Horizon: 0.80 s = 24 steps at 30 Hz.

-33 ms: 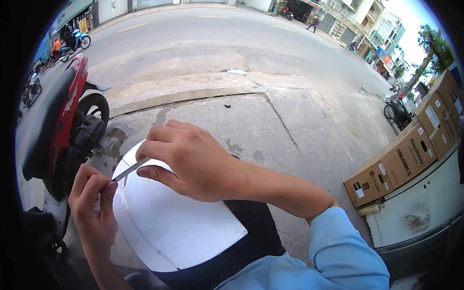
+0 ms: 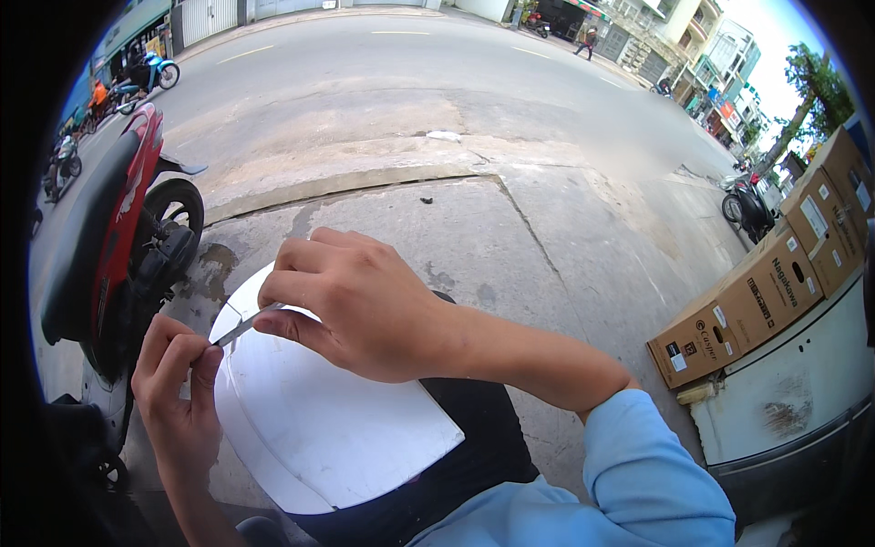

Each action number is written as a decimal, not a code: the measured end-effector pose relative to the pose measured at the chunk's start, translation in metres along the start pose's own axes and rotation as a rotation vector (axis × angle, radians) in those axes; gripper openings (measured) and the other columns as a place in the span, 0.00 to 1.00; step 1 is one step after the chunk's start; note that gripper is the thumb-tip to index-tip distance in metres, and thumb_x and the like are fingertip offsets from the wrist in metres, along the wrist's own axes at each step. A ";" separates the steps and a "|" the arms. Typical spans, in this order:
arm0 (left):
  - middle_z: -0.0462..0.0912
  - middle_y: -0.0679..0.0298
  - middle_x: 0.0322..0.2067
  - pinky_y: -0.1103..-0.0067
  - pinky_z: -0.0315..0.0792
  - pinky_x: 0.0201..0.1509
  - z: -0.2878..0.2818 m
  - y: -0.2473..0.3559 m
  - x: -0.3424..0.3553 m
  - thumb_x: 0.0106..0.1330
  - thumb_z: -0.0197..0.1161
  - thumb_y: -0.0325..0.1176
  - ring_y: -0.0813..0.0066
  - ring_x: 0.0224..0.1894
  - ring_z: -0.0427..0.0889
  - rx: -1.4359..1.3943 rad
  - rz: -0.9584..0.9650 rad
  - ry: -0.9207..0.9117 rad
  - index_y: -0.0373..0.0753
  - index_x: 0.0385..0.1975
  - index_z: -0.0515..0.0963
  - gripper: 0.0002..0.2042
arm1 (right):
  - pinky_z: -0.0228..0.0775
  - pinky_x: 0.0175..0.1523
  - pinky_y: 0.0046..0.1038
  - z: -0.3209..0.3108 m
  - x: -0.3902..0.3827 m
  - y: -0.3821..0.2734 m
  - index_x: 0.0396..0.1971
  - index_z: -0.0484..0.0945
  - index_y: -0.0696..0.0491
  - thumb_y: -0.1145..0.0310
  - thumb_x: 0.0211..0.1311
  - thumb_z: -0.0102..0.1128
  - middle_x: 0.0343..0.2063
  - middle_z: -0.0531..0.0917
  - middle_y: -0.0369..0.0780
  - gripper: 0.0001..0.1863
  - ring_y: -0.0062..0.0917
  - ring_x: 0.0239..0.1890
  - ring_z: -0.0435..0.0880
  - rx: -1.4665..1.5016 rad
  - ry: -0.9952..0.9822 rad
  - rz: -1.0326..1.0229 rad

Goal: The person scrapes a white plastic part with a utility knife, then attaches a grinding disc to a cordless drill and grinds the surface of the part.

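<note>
A curved white panel (image 2: 342,424) lies across my lap, with a seam running along its left side. Just above its far left corner, a thin grey strip (image 2: 242,330) spans the gap between my hands. My left hand (image 2: 178,392) pinches the near end of the strip between thumb and fingers. My right hand (image 2: 365,305) reaches over the panel and pinches the other end, its curled fingers hiding that tip. What the strip is made of cannot be made out.
A red and black motorbike (image 2: 118,219) stands close on my left. Brown cardboard boxes (image 2: 752,296) rest on a worn white casing (image 2: 788,410) to my right. Beyond the concrete pavement (image 2: 474,232) runs a street (image 2: 365,64), with a person (image 2: 588,43) on its far side.
My hands have barely shifted, and the strip tilts slightly differently between them. On the street at far left, a blue motorbike has moved a little to the right.
</note>
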State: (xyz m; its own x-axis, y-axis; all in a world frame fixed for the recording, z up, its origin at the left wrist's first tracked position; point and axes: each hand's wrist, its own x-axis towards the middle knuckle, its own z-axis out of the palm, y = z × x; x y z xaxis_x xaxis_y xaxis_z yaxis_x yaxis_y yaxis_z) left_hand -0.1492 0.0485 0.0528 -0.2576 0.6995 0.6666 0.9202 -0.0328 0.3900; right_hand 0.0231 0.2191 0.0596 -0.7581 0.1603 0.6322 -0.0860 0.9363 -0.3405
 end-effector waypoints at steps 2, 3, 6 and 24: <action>0.67 0.60 0.24 0.72 0.60 0.28 0.002 -0.007 0.006 0.64 0.69 0.25 0.68 0.24 0.68 0.024 0.042 0.014 0.33 0.26 0.74 0.09 | 0.75 0.44 0.39 -0.003 0.011 -0.001 0.32 0.84 0.55 0.60 0.65 0.67 0.33 0.82 0.41 0.12 0.36 0.38 0.83 -0.103 -0.037 -0.026; 0.67 0.60 0.24 0.72 0.60 0.27 0.000 -0.015 -0.004 0.63 0.69 0.26 0.68 0.24 0.68 0.047 0.034 0.012 0.33 0.25 0.74 0.09 | 0.74 0.41 0.36 0.003 0.012 -0.001 0.31 0.84 0.55 0.60 0.64 0.69 0.32 0.82 0.40 0.12 0.34 0.35 0.82 -0.240 -0.029 -0.073; 0.67 0.61 0.23 0.70 0.60 0.26 0.013 -0.022 -0.006 0.62 0.70 0.27 0.66 0.23 0.69 0.226 0.153 -0.131 0.34 0.25 0.74 0.10 | 0.71 0.33 0.31 0.014 -0.004 0.015 0.29 0.85 0.54 0.60 0.62 0.72 0.29 0.81 0.37 0.12 0.27 0.29 0.79 -0.393 -0.022 -0.146; 0.77 0.55 0.26 0.69 0.70 0.32 -0.023 0.007 0.008 0.66 0.68 0.29 0.65 0.28 0.77 0.016 0.153 -0.558 0.34 0.35 0.82 0.05 | 0.67 0.34 0.25 0.010 -0.016 -0.005 0.32 0.87 0.54 0.64 0.66 0.71 0.25 0.82 0.36 0.08 0.20 0.24 0.75 -0.199 -0.125 0.095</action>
State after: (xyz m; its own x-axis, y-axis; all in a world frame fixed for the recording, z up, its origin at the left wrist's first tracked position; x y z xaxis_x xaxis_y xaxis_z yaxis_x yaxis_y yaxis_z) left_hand -0.1520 0.0374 0.0759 0.0689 0.9583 0.2772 0.9403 -0.1553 0.3030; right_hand 0.0289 0.2084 0.0442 -0.8318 0.2220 0.5087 0.1087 0.9639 -0.2430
